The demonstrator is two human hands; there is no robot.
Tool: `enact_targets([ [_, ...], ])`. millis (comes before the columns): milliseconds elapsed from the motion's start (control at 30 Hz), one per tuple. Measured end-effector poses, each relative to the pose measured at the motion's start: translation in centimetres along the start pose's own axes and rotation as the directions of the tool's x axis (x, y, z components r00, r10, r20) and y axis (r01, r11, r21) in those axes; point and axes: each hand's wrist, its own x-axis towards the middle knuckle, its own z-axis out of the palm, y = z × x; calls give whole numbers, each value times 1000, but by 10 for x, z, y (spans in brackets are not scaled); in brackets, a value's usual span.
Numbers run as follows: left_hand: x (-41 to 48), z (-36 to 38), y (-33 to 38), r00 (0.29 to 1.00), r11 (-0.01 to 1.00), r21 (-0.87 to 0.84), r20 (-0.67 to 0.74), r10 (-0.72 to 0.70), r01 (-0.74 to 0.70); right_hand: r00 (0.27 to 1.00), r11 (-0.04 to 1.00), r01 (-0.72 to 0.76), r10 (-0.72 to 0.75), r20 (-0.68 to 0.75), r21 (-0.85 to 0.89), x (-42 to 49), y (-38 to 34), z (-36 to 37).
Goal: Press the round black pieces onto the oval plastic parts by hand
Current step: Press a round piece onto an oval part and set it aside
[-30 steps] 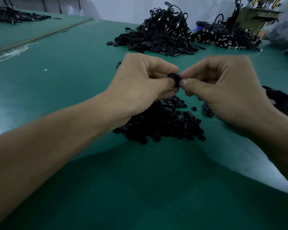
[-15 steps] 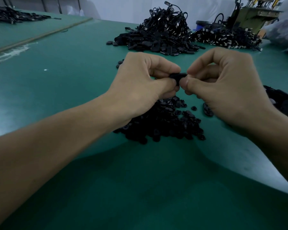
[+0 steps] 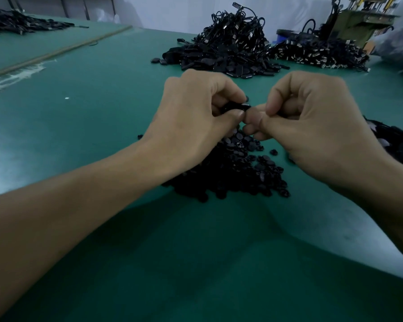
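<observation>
My left hand (image 3: pixel 191 119) and my right hand (image 3: pixel 312 126) meet thumb to thumb above the green table. Between their fingertips sits a small black oval plastic part (image 3: pixel 237 107), mostly hidden; my left fingers curl round it and my right thumb and forefinger pinch its near end. Whether a round piece sits on it cannot be seen. Directly under both hands lies a heap of small round black pieces (image 3: pixel 237 173).
A big pile of black oval parts with cords (image 3: pixel 223 49) lies at the far middle, a second pile with metal ends (image 3: pixel 316 49) beyond it to the right. More black parts (image 3: pixel 396 145) lie at the right edge. A green machine (image 3: pixel 358 17) stands far right.
Both hands have dropped slightly and rolled inward. My right forefinger, lifted half a second ago, now curls down over the part, and the thumbs press together.
</observation>
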Motion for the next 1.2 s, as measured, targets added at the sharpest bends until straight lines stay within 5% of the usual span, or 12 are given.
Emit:
enact_targets([
  [133, 0, 1, 0, 999, 997, 62, 13, 39, -40, 997, 999, -33, 33, 74, -3, 1, 1, -1],
  [300, 1, 2, 0, 997, 999, -48, 72, 1, 3, 1000, 989, -16, 12, -26, -150, 3, 8, -3],
  [767, 3, -2, 4, 953, 870, -395, 181, -242, 296, 995, 994, -62, 55, 78, 88, 4, 14, -8],
  [1200, 3, -1, 6, 964, 887, -386, 175, -200, 254, 997, 995, -74, 74, 9, 71, 7, 11, -9],
])
